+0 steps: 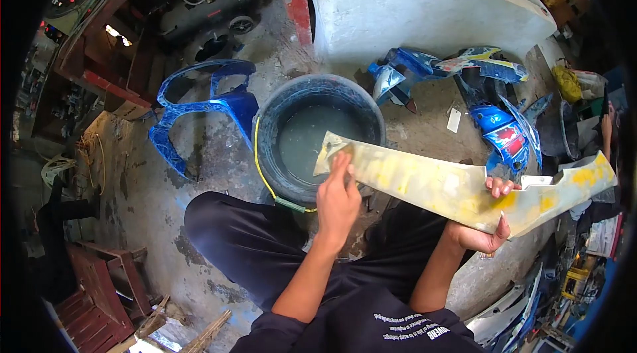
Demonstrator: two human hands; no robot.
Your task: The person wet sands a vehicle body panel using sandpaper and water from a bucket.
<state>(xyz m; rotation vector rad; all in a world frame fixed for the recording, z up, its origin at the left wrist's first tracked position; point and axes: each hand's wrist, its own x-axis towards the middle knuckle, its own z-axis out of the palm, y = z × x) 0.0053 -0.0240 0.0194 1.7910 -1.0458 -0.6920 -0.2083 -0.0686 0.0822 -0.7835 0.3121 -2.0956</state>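
Head camera: the yellow-patched panel [424, 184] extends rightward from over the bucket [361, 111], its left end above the opening. It could tip or slip into the bucket if pressure on that end overcomes the one-handed hold. The right hand [479, 237], well right of the bucket, clamps the panel, fingers curled at its far edge, elbow bent. The left hand [340, 197], at the bucket's near-right rim, reaches forward, fingers extended on the panel; whether they pinch anything is unclear.

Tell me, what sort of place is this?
Probably a small body-repair workshop, perhaps for motorbikes. A blue shell part lies on the concrete floor, a compressor-like tank sits at the back, and the right hand holds a yellow-patched panel partly over a bucket.
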